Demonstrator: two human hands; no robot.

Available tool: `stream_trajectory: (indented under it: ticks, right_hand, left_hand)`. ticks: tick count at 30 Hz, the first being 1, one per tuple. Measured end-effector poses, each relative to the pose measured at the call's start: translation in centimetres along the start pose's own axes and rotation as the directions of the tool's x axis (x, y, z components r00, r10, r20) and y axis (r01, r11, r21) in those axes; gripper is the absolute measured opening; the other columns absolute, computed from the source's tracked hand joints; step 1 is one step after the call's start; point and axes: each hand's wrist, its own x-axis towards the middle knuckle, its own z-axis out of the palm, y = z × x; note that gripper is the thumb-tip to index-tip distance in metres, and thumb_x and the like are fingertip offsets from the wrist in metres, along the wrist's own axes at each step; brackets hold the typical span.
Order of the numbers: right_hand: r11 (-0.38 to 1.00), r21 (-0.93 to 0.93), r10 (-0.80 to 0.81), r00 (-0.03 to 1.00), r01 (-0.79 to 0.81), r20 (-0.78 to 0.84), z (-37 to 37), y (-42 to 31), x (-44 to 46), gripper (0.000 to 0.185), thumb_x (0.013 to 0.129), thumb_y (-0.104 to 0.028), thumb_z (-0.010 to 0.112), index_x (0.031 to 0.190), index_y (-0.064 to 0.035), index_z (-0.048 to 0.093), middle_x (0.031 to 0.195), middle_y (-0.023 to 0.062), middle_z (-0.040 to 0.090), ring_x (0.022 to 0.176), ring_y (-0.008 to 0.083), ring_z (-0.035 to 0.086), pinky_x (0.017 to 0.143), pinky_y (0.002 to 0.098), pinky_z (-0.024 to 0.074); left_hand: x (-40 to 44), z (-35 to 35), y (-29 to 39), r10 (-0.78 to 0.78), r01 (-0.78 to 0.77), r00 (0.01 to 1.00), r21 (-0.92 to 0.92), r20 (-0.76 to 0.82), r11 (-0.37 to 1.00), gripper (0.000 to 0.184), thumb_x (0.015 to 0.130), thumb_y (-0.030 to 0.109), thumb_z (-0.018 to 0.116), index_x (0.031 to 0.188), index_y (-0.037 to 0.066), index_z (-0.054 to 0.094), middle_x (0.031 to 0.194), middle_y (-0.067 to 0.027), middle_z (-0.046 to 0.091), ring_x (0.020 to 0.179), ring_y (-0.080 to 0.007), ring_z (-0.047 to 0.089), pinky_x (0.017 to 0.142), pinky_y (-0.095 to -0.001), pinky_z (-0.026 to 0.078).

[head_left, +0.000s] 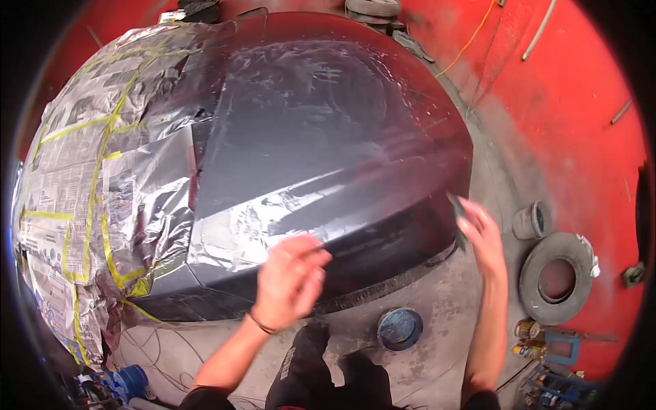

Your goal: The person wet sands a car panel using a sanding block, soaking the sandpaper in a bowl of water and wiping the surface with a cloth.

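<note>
A dark car hood [307, 123] fills the middle, its surface streaked with wet, whitish film. My left hand [290, 280] is over the near edge of the bodywork, slightly blurred, its fingers curled in; a small dark spot shows at the fingertips, too unclear to name. At the right corner of the car, my right hand [484, 239] grips a thin, dark flat pad [456, 217] between thumb and fingers. Whether the pad touches the panel I cannot tell. Newspaper masking [68, 164] with yellow tape covers the car's left part.
On the floor by my feet stands a bucket [400, 329] with bluish contents. A second bucket [531, 220] and a tire [557, 279] are at the right, near the red wall [581, 137]. Cans [526, 329] sit below the tire. Hoses [160, 348] lie at lower left.
</note>
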Motion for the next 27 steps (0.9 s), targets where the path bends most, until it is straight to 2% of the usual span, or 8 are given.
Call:
stream_trajectory:
  ticks: [3,5,6,7,10,14,21,27]
  right_hand:
    - [0.968,-0.139,-0.185,0.970,0.207,0.155,9.1,-2.9,14.0,0.047,0.107,-0.017,0.080,0.151,-0.0021,0.072,0.142,0.0066,0.075,0.133,0.0158,0.068,0.115,0.0343,0.0515]
    - [0.772,-0.519,-0.325,0.930,0.367,0.173,13.8,-3.0,21.1,0.043,0.104,-0.023,0.079,0.144,-0.0077,0.078,0.139,0.0154,0.077,0.129,0.0298,0.073,0.120,0.0415,0.0495]
    - [0.673,-0.571,-0.447,0.873,0.471,0.195,15.8,-2.1,24.2,0.040,0.103,-0.023,0.077,0.140,-0.0087,0.079,0.141,0.0172,0.077,0.132,0.0376,0.070,0.121,0.0473,0.0477]
    - [0.618,-0.609,-0.481,0.852,0.498,0.208,17.5,-1.2,26.2,0.039,0.102,-0.023,0.078,0.138,-0.0089,0.080,0.143,0.0167,0.076,0.136,0.0373,0.068,0.122,0.0495,0.0464]
    - [0.579,-0.610,-0.530,0.818,0.541,0.223,20.6,0.9,27.8,0.040,0.101,-0.024,0.078,0.139,-0.0098,0.080,0.143,0.0152,0.076,0.132,0.0379,0.068,0.119,0.0479,0.0478]
    - [0.544,-0.683,-0.490,0.845,0.487,0.212,20.4,0.7,28.3,0.039,0.101,-0.026,0.078,0.139,-0.0182,0.084,0.145,0.0091,0.077,0.127,0.0321,0.067,0.120,0.0489,0.0407]
    - [0.549,-0.752,-0.472,0.878,0.364,0.081,21.3,1.6,47.1,0.037,0.102,-0.035,0.078,0.135,-0.0215,0.086,0.147,0.0038,0.077,0.134,0.0299,0.065,0.120,0.0496,0.0370]
    - [0.481,-0.680,-0.486,0.814,0.554,0.320,18.1,1.1,42.3,0.035,0.101,-0.031,0.079,0.135,-0.0218,0.087,0.148,0.0025,0.077,0.124,0.0263,0.068,0.118,0.0470,0.0372]
  left_hand:
    - [2.1,-5.3,-7.0,-0.075,0.083,0.996,0.286,-0.037,0.954,0.032,0.094,0.004,0.077,0.126,0.005,0.077,0.140,-0.0181,0.070,0.138,-0.0436,0.064,0.117,-0.0561,0.050]
    - [3.9,-7.2,-10.8,-0.102,0.088,0.995,0.382,0.017,0.920,0.036,0.100,0.008,0.075,0.135,0.005,0.075,0.149,-0.0183,0.068,0.146,-0.0438,0.060,0.123,-0.0544,0.046]
    - [4.7,-8.0,-12.3,-0.100,0.071,0.994,0.427,0.046,0.901,0.039,0.100,0.008,0.075,0.139,0.006,0.073,0.151,-0.0188,0.067,0.147,-0.0444,0.059,0.124,-0.0545,0.045]
    - [5.2,-8.3,-14.0,-0.121,0.067,0.988,0.427,0.100,0.902,0.045,0.102,0.014,0.076,0.146,0.007,0.068,0.156,-0.0199,0.063,0.151,-0.0452,0.054,0.127,-0.0573,0.042]
    - [6.1,-8.4,-15.5,-0.145,0.050,0.974,0.464,0.172,0.884,0.048,0.104,0.021,0.075,0.149,0.007,0.066,0.160,-0.0203,0.059,0.155,-0.0453,0.051,0.131,-0.0602,0.036]
    - [6.8,-8.3,-14.4,-0.225,0.064,0.927,0.464,0.300,0.883,0.055,0.107,0.029,0.073,0.155,0.007,0.061,0.168,-0.0205,0.051,0.162,-0.0451,0.043,0.136,-0.0656,0.024]
    - [7.6,-8.4,-14.7,-0.308,0.118,0.879,0.461,0.363,0.879,0.061,0.105,0.035,0.074,0.157,0.007,0.059,0.170,-0.0231,0.048,0.165,-0.0473,0.038,0.136,-0.0716,0.020]
    - [7.8,-8.5,-14.9,-0.353,0.142,0.835,0.455,0.421,0.879,0.069,0.102,0.049,0.076,0.155,0.008,0.062,0.170,-0.0246,0.047,0.164,-0.0486,0.037,0.132,-0.0781,0.021]
